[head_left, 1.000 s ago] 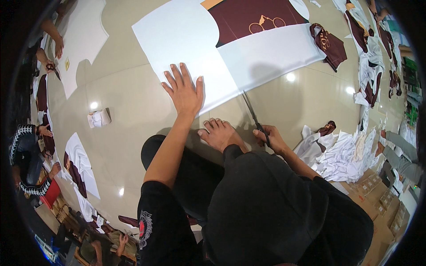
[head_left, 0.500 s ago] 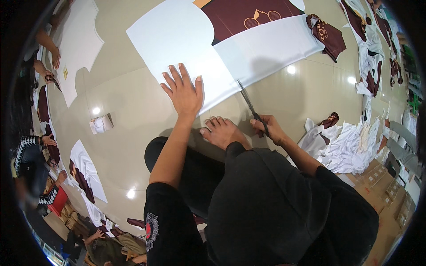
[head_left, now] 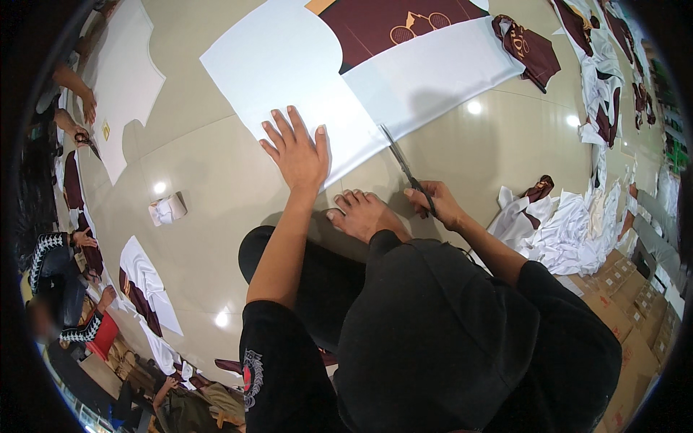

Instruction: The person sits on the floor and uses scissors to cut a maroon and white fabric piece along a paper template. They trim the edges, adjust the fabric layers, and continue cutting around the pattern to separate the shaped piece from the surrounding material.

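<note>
- Closest to me, a black-clad lap fills the lower frame, with a bare foot (head_left: 363, 213) resting on the glossy beige floor (head_left: 216, 173).
- Right hand (head_left: 437, 204) is closed round the handles of the scissors (head_left: 404, 167); I can't see the finger loops clearly.
- Scissors run long and thin, tips pointing up and left, away from me, into the near edge of the fabric sheet (head_left: 303, 65).
- I can't tell how wide the blades are parted.
- Left hand (head_left: 297, 150) lies flat, fingers spread, pressing on the sheet's near edge, gripping nothing.
- The sheet is smooth white cloth with a maroon printed panel (head_left: 390, 29), cut off at the top.
- Far right, a crumpled heap of white and maroon offcuts (head_left: 563, 231).
</note>
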Demonstrator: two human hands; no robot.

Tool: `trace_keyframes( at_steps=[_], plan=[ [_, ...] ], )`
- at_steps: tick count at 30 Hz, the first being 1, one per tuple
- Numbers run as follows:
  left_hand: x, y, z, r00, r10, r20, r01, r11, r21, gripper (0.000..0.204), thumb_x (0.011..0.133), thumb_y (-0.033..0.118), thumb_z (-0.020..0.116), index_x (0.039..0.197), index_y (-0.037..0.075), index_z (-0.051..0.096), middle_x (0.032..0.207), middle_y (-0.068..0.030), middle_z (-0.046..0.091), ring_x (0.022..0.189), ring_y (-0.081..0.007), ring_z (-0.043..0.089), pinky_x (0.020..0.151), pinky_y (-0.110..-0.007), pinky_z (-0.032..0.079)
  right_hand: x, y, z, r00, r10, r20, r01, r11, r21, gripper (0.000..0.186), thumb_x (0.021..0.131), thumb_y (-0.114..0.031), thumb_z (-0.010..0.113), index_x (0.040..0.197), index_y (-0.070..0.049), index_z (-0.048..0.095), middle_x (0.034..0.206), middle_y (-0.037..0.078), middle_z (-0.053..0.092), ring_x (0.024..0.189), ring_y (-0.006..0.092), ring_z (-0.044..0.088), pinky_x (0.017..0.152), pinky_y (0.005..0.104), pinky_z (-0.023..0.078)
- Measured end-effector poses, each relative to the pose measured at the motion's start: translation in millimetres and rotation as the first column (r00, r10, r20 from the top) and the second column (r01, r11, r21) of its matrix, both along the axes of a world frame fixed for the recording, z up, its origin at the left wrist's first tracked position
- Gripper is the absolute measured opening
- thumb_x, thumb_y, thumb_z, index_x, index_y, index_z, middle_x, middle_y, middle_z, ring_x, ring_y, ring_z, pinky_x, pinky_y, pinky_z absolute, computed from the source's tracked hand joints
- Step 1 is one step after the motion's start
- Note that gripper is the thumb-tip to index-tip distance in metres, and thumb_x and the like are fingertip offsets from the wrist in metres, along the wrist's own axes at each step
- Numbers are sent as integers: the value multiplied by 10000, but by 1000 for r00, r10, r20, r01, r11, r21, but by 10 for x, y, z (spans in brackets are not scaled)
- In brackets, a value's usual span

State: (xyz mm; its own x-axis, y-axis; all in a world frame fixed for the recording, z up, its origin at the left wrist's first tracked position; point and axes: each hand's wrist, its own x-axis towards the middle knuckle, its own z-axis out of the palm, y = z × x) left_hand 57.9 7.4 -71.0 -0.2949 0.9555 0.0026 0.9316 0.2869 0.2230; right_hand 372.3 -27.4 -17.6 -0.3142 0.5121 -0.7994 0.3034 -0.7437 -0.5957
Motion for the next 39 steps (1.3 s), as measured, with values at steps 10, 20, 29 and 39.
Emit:
trace_keyframes(
  at_steps=[10, 20, 29, 39],
  plan=[
    [-9, -7, 7, 1000, 8, 27, -8, 1000, -18, 797, 1071, 538, 395, 1663, 36, 212, 1711, -297, 131, 1573, -538, 30, 1243, -674, -3, -29, -10, 84, 998, 24, 56, -26, 999, 25, 415, 926, -416, 787, 803, -40, 662, 667, 12, 579, 567, 105, 523, 512, 279, 407],
    [-4, 1, 8, 1000, 7, 30, -7, 1000, -22, 796, 1074, 539, 385, 1665, 38, 202, 1712, -299, 122, 1570, -544, 33, 1241, -678, -4, -28, -15, 105, 998, -7, 64, 6, 1000, 6, 417, 902, -423, 809, 807, -43, 665, 671, 17, 588, 572, 100, 539, 516, 273, 422],
    [-1, -5, -1, 1000, -3, 21, 2, 1000, 15, 780, 1077, 518, 386, 1659, 27, 215, 1701, -316, 144, 1561, -557, 65, 1230, -694, 27, -34, -35, 77, 997, -1, 78, -1, 1000, 29, 408, 916, -394, 803, 765, -46, 652, 649, 17, 583, 551, 101, 536, 495, 273, 417],
    [-9, -10, -9, 1000, -7, 13, 6, 1000, 26, 774, 1077, 508, 396, 1654, 20, 227, 1696, -325, 154, 1559, -565, 68, 1226, -701, 34, -31, -56, 81, 993, 9, 117, -14, 999, 35, 389, 913, -350, 798, 745, -33, 649, 631, 23, 582, 539, 102, 530, 484, 283, 406]
  ],
)
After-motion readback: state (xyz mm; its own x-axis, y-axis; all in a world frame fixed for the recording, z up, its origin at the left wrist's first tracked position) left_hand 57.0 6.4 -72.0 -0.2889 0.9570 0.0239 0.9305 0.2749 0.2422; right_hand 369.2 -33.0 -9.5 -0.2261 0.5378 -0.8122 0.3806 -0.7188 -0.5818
